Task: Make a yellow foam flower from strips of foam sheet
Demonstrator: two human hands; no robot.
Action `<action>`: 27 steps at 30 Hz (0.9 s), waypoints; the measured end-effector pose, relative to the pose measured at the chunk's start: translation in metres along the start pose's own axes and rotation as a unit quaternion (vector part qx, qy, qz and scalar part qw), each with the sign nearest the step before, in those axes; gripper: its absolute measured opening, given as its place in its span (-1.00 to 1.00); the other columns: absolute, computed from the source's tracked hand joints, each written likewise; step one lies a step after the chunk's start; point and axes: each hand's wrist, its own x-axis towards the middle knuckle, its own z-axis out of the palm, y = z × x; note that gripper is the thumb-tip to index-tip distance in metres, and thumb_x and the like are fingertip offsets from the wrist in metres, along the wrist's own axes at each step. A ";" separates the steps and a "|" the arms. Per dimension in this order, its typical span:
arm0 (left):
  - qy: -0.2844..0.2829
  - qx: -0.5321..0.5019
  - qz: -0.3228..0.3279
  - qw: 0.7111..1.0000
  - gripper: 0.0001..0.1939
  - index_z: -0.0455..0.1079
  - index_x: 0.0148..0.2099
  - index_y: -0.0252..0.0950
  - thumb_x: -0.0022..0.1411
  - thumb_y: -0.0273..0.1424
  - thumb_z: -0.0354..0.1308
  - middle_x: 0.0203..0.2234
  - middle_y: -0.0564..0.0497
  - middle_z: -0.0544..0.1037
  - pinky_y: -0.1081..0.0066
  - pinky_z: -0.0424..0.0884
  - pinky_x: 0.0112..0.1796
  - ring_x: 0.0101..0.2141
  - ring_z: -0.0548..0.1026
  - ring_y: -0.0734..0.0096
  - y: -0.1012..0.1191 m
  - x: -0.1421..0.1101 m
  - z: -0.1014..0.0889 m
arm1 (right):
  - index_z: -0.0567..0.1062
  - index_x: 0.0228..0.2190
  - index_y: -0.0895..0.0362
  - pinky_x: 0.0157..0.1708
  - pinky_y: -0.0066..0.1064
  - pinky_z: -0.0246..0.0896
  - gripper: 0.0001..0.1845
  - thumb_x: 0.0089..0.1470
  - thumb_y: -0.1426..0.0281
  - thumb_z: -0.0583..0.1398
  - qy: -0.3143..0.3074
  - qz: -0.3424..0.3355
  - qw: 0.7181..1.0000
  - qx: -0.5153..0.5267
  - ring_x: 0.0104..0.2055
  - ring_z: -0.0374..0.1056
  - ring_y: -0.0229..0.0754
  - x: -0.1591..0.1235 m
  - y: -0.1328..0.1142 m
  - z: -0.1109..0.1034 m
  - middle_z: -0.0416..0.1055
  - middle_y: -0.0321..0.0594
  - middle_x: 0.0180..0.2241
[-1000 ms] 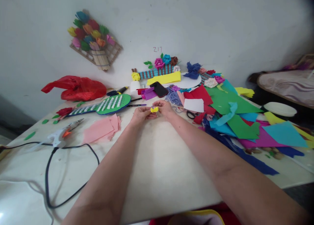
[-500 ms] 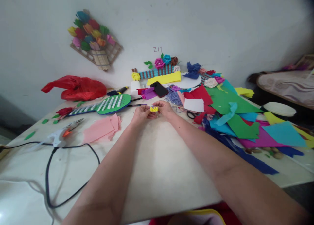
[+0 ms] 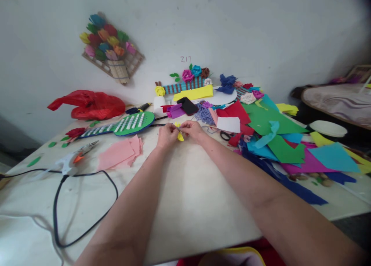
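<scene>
Over the middle of the table, a small piece of yellow crepe paper [image 3: 180, 136] is pinched between my two hands. One end of it sticks up and the other hangs below the fingertips. My left hand [image 3: 168, 135] is closed, its thumb and fingers gripping the paper from the left. Closed as well, my right hand [image 3: 193, 130] pinches it from the right, and the two sets of fingertips almost meet. The paper's middle is hidden by my fingers. Behind and right of my right hand lies a tangle of lavender yarn [image 3: 204, 114], with a loose strand near the wrist.
Pink paper sheets [image 3: 118, 154] and a corded glue gun [image 3: 69, 161] lie to the left. A green racket-shaped craft [image 3: 135, 123] and a red bag [image 3: 97, 104] sit behind. A phone [image 3: 188, 106], scissors [image 3: 225, 136] and coloured papers [image 3: 286, 148] spread right.
The yellow paper has turned from a sideways gathered bunch to upright, with ends showing above and below my fingers. My fingertips have drawn closer together around its middle.
</scene>
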 end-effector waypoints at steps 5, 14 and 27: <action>0.044 0.117 0.058 0.991 -0.86 0.33 -0.37 -0.33 -0.01 -0.43 0.00 -0.55 -0.03 0.48 0.46 0.29 -0.46 -0.50 0.43 0.39 0.000 0.000 0.002 | 0.42 -0.57 0.18 -0.63 -0.54 0.03 -0.78 -0.39 0.38 0.31 -0.003 0.014 1.000 0.022 -0.57 0.22 -0.38 -0.001 -0.001 0.001 0.34 -0.38 -0.63; -0.008 0.099 0.025 0.995 -0.83 0.29 -0.24 -0.31 0.11 -0.47 -0.07 -0.57 -0.01 0.48 0.48 0.31 -0.48 -0.56 0.44 0.42 0.007 -0.005 0.004 | 0.40 -0.60 0.17 -0.59 -0.51 0.09 -0.86 -0.37 0.47 0.26 0.054 0.012 0.998 0.023 -0.61 0.22 -0.38 -0.001 -0.005 0.004 0.33 -0.41 -0.66; 0.078 -0.048 -0.083 0.992 -0.72 0.24 -0.17 -0.33 0.10 -0.28 0.00 -0.62 0.03 0.45 0.49 0.30 -0.61 -0.70 0.40 0.45 0.008 -0.002 -0.002 | 0.41 -0.60 0.17 -0.53 -0.50 0.13 -0.86 -0.38 0.50 0.26 0.046 0.051 0.997 0.041 -0.60 0.25 -0.37 -0.002 -0.006 0.003 0.37 -0.39 -0.65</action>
